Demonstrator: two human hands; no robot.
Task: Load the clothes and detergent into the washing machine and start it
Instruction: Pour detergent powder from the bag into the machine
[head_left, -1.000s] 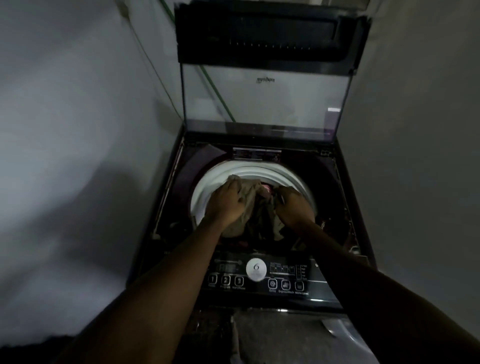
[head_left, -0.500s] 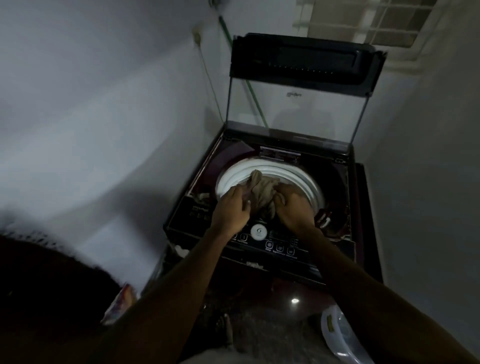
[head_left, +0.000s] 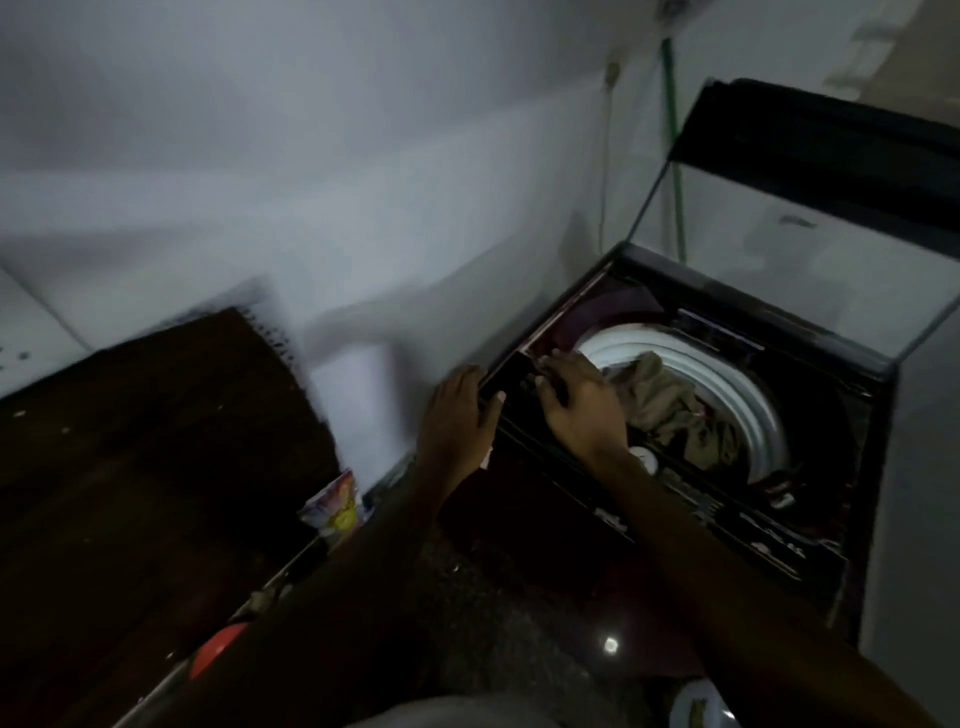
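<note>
A dark top-loading washing machine (head_left: 727, 525) stands at the right with its glass lid (head_left: 810, 244) raised. Khaki clothes (head_left: 670, 410) lie heaped in the white-rimmed drum (head_left: 727, 374). My left hand (head_left: 457, 415) hangs just off the machine's front-left corner, fingers relaxed and holding nothing. My right hand (head_left: 582, 400) rests over that corner's top, next to the clothes, fingers spread and empty. A colourful detergent packet (head_left: 335, 506) stands on the floor by the wall, left of the machine.
A dark wooden surface (head_left: 130, 467) fills the lower left. A red round object (head_left: 215, 654) lies at its edge. A white wall runs behind. A green pipe (head_left: 675, 171) and a cable hang behind the machine. A pale container (head_left: 696, 706) sits at the bottom right.
Both hands have let go of the clothes and moved left to the machine's front-left corner. The view has swung left, bringing the dark wooden surface and the detergent packet into sight.
</note>
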